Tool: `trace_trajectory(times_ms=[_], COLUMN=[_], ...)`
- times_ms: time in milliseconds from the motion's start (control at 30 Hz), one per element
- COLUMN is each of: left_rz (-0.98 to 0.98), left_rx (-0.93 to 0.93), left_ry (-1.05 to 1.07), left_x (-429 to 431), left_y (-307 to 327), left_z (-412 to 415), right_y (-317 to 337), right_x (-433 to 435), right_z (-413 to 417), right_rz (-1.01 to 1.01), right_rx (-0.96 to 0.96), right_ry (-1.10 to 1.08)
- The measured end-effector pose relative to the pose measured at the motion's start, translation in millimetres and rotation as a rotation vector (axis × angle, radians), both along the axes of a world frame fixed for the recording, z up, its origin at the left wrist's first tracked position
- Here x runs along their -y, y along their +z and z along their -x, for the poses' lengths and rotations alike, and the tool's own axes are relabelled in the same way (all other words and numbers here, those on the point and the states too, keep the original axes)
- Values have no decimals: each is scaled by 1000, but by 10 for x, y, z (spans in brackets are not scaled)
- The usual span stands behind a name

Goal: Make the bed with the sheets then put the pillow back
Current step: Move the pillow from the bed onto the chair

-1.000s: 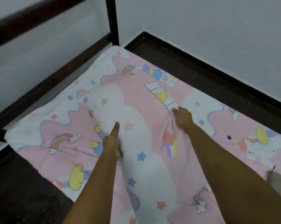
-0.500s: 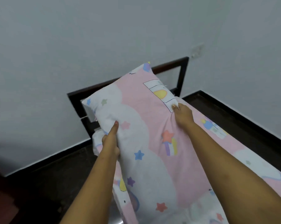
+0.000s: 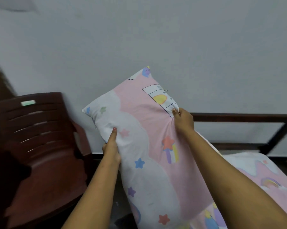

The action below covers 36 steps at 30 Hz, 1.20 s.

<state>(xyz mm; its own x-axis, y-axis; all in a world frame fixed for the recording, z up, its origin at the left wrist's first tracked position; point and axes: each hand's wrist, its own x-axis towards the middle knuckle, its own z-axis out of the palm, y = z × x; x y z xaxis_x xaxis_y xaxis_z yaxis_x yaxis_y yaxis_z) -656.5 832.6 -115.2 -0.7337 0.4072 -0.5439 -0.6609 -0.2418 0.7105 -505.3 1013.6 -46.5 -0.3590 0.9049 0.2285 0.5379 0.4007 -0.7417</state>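
I hold a pink and white pillow (image 3: 149,142), printed with stars and rainbows, up in the air in front of me, tilted with its far end high. My left hand (image 3: 112,147) grips its left edge, thumb laid on the top face. My right hand (image 3: 183,120) pinches the fabric on its right side near the upper end. The bed (image 3: 264,177), covered with a matching pink sheet, lies low at the right, partly hidden behind the pillow and my right forearm.
A dark red plastic chair (image 3: 40,146) stands at the left, close to the pillow. A dark bed frame rail (image 3: 238,116) runs along the grey wall (image 3: 156,38) at the right. Dark floor shows between chair and bed.
The pillow has come up off the bed in both hands and swung leftward with my view. The chair has come into sight at the left; the bed has slid to the lower right.
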Motion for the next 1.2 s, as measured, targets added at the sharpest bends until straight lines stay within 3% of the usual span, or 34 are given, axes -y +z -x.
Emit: trace_trajectory(times_ms=[333, 500, 733, 1000, 1200], left_rz=[-94, -63, -91, 60, -11], left_rx=[16, 89, 157, 152, 239], left_ry=[330, 576, 742, 883, 767], left_x=[866, 1164, 1157, 1032, 1091], left_y=[-359, -463, -843, -1133, -1281], left_z=[2303, 2972, 3555, 4062, 4352], right_y=[-268, -363, -414, -549, -772], right_x=[601, 946, 1185, 1449, 1680], right_z=[3019, 4071, 5334, 6581, 7165], right_rz=[-28, -54, -180, -341, -316], right_rx=[13, 20, 100, 199, 253], right_ry=[241, 371, 595, 925, 1054])
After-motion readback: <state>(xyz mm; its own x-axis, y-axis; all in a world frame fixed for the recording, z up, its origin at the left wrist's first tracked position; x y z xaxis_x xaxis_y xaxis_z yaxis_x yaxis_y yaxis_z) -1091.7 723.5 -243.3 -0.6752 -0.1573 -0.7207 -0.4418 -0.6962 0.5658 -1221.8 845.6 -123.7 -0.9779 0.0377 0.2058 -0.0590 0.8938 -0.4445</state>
